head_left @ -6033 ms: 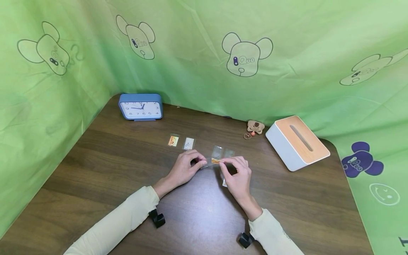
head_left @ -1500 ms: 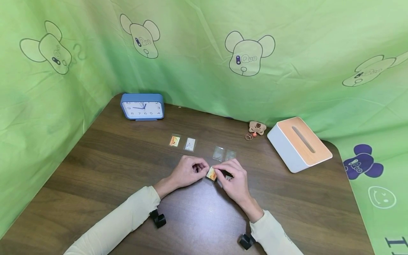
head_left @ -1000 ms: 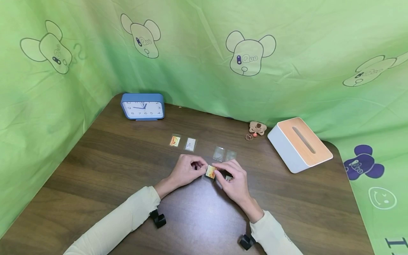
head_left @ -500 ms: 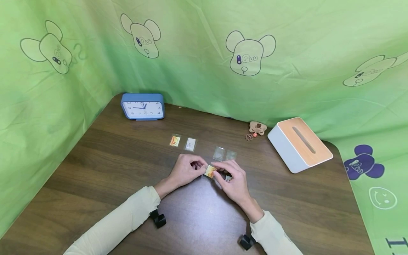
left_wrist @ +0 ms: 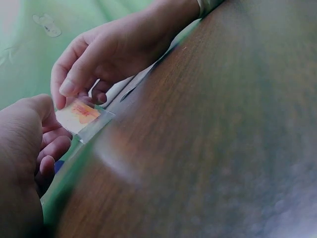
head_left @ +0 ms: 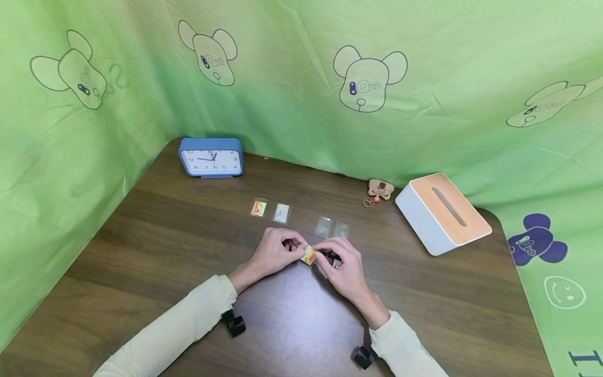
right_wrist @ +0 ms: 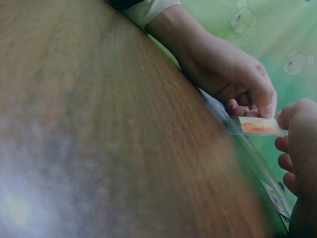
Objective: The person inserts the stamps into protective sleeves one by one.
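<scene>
A small orange-and-yellow picture card (head_left: 308, 255) is held above the table between both hands. It lies in a clear plastic sleeve (left_wrist: 97, 128), whose see-through end sticks out past the card. My left hand (head_left: 275, 252) pinches one side of the sleeve between thumb and forefinger. Opposite it, my right hand (head_left: 346, 266) pinches the upper edge by the card; whether its fingertips grip card, sleeve or both cannot be made out. Partly hidden beneath the right hand is another small printed card (head_left: 336, 263), which shows also as a loose card (right_wrist: 274, 198) in the right wrist view.
Farther back lie a sleeved orange card (head_left: 257, 208), a sleeved white card (head_left: 281, 213) and two clear sleeves (head_left: 323, 226). A blue clock (head_left: 210, 157) stands back left. At the right are a bear keyring (head_left: 380, 189) and a wood-topped tissue box (head_left: 443, 214).
Six seconds ago the card was tilted nearly edge-on and higher up; now its picture faces the head view. Over the last second it has shifted slightly left, the right fingers following.
</scene>
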{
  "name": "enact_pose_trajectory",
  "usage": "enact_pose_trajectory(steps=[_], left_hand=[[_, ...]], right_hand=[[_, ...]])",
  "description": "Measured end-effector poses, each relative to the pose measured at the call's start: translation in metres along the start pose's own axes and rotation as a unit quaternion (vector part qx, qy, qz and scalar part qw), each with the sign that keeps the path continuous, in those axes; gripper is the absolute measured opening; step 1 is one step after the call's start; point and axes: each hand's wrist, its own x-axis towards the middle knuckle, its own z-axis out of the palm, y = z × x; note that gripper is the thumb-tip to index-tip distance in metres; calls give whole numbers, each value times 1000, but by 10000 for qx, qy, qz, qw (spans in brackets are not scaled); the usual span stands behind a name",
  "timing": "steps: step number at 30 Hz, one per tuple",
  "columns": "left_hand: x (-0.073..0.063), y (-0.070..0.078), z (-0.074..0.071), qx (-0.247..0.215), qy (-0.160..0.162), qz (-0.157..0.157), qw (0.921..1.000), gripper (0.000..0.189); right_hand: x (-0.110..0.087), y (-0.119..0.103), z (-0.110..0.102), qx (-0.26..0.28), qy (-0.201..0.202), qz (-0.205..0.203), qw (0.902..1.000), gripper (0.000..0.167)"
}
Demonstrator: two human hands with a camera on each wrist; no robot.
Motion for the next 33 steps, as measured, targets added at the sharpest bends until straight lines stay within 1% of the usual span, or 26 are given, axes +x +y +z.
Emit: enact_pose_trajectory(steps=[6,11,16,20,23,28,33], left_hand=[[0,3,0,-97,21,-60,9999,7],[1,5,1,-100,-65,-109,9999,6],[1,5,2,-216,-263,-139,9993,3],[0,4,2,-315,-366,-197,9986,6],[1,4,2,-302,-323,-224,9988,8],[1,5,0,-216,-205,-191,9994,8],[3,5,-2,184,81,-10,9998,8]], right_hand=[[0,-2,0,50,321,145,9994,23],[-1,-3,-1,39,492,324,9983,24],[-1,-2,-1,-6,628,324,9975,26],[0,-2,-1,-65,660,239,9975,27],[1,-1,-2,-121,618,199,9978,29],[2,1,-4,-251,544,344,9976,31],[3,1,-9,-364,516,511,9967,33]])
